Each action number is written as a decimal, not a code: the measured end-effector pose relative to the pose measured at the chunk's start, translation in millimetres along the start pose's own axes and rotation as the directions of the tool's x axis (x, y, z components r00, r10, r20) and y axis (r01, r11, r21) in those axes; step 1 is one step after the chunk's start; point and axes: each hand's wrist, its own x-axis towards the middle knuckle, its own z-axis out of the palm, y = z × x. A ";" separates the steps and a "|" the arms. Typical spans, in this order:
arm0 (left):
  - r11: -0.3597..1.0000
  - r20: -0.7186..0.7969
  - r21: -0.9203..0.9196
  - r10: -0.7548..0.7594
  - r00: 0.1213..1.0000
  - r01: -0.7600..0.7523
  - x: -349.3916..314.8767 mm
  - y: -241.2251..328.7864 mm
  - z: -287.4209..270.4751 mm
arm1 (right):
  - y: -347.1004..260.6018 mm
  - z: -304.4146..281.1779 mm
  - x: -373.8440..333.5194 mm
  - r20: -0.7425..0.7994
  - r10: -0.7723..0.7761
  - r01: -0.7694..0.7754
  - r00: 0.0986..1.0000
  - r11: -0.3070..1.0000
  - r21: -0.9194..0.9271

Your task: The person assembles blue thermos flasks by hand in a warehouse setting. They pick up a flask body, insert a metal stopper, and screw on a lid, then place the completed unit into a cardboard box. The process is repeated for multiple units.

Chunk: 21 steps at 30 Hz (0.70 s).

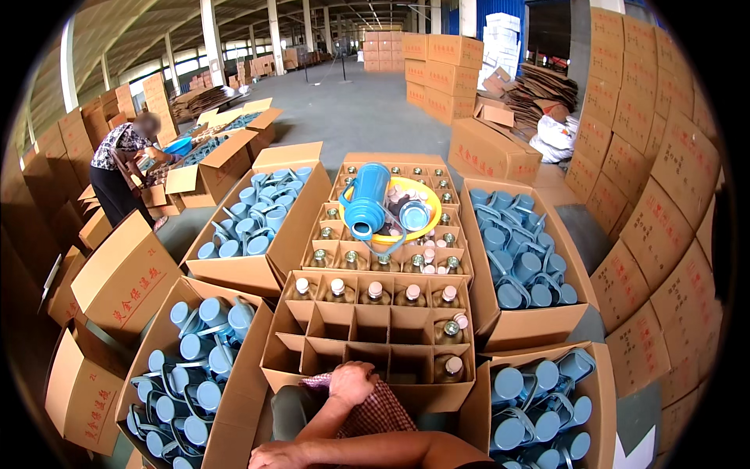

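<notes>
My left hand has its fingers curled on a red-and-white checked cloth, at the near edge of a divided carton. My right forearm crosses from the lower right, so my right hand lies at the bottom edge by my left forearm; its fingers are mostly cut off. Glass bottles with pale pink caps, such as one bottle, fill the carton's far row and right column. Behind it, a yellow basin rests on more bottle cartons. In the basin lie a blue thermos flask shell and small pink pieces.
Open cartons of blue thermos shells flank me on both sides. Stacked cartons wall the right. At the far left, another person bends over cartons. Flattened cardboard lies piled at the back right, beside white sacks.
</notes>
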 end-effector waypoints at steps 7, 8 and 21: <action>0.985 -0.037 -0.155 0.073 0.997 -0.078 -1.0 -28.5 7.0 | -40.3 -104.9 -64.0 -0.706 0.034 0.185 0.708 0.955 0.232; 1.000 0.182 -0.019 -0.012 0.983 0.015 5.3 -21.3 -2.7 | -49.9 -135.0 -85.7 -0.838 0.221 0.155 0.499 0.928 0.338; 0.935 0.026 -0.326 0.159 0.987 -0.142 26.3 -26.8 -12.1 | -0.9 -453.0 -265.9 -0.922 -0.341 -0.924 -0.185 0.379 0.045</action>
